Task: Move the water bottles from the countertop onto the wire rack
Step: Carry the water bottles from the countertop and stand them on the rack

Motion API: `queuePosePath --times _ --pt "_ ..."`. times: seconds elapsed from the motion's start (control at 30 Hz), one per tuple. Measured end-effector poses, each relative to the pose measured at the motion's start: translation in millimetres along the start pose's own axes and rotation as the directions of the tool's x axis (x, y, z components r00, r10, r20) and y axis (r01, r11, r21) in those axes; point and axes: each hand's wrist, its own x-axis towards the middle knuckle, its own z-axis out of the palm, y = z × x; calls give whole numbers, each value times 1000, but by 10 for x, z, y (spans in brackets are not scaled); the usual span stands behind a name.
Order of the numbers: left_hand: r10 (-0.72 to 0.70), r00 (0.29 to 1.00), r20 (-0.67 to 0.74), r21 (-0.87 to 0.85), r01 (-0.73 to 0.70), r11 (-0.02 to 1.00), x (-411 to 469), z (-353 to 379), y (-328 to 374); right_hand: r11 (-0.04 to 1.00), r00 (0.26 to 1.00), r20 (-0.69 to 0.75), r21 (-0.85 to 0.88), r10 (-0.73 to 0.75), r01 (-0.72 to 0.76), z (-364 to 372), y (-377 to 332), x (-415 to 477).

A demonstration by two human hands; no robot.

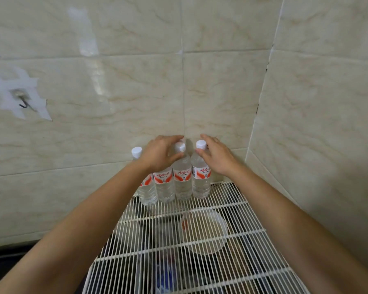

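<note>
White wire makes up the rack (232,209) in front of you, and four clear water bottles stand upright in a row along its far edge, at about twelve o'clock from where you look down, close against the tiled wall (115,81). Going from nine o'clock toward three: the first bottle (147,192) stands clear of your fingers, its white cap showing just left of your left wrist, your forearm crossing its label. The second bottle (164,187) sits directly under your left hand (159,155); its top is hidden by the palm, so you cannot tell whether you are gripping it or only resting over it. The third bottle (182,179) rises between your thumb and forefinger, the fingers curled loosely around its neck and cap rather than pressed tight. The fourth bottle (200,179) stands at the right end, touching the third. Your right hand (216,155) lies at its three o'clock side, fingers spread and slightly apart, fingertips touching the shoulder just below the cap without closing around it.

All four bottles carry white labels with red marks and stand side by side, touching or nearly so. Below the rack, nearer you at about five o'clock from the bottles, a pale round bowl (203,232) shows through the wires. On the wall at nine o'clock hangs a small metal hook (22,100) on a torn white patch.
</note>
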Motion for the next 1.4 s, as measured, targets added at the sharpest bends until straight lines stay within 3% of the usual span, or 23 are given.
queuePosePath --times 0.07,0.13,0.23,0.33,0.4,0.57,0.7,0.83,1.0,1.1,1.2,1.3,1.4 --pt "17 995 -94 93 -8 996 -106 -168 -15 997 996 -81 66 -33 38 -76 -55 -35" --pt "20 954 -299 168 32 985 -314 -353 -63 989 961 -263 98 -80 109 -161 -140 -63" --pt "6 802 -598 211 149 966 -845 -530 -169 965 829 -529 66 -183 255 -155 -303 -160" --pt "-90 746 -660 230 315 921 -1529 -541 -289 919 740 -586 -22 -330 393 144 -499 -280" --pt "-198 749 -632 226 423 878 -2021 -483 -352 878 722 -544 -58 -427 476 508 -668 -347" --pt "-448 724 -524 346 662 664 -3293 -381 -504 807 781 -268 21 -564 590 1525 -1310 -667" --pt "-587 614 -528 381 789 482 -4262 -720 -693 713 711 -143 46 -688 699 2047 -2084 -1077" --pt "-600 503 -622 351 864 360 -5199 -1255 -935 629 631 -143 71 -762 775 2417 -2951 -1510" --pt "-636 385 -669 280 923 264 -6511 -1825 -1388 575 584 -152 107 -797 811 3078 -4188 -2088" --pt "-672 360 -648 276 932 233 -7260 -2145 -1706 592 609 -95 157 -788 791 3572 -5002 -2491" --pt "-698 328 -637 273 942 193 -7859 -2449 -1971 556 564 22 198 -826 807 4067 -5696 -2879" --pt "-728 315 -609 275 945 178 -8268 -2673 -2288 538 523 125 214 -843 816 4502 -6176 -3100" --pt "-751 320 -577 275 943 190 -8517 -2743 -2655 561 532 183 216 -827 799 4888 -6455 -3138"
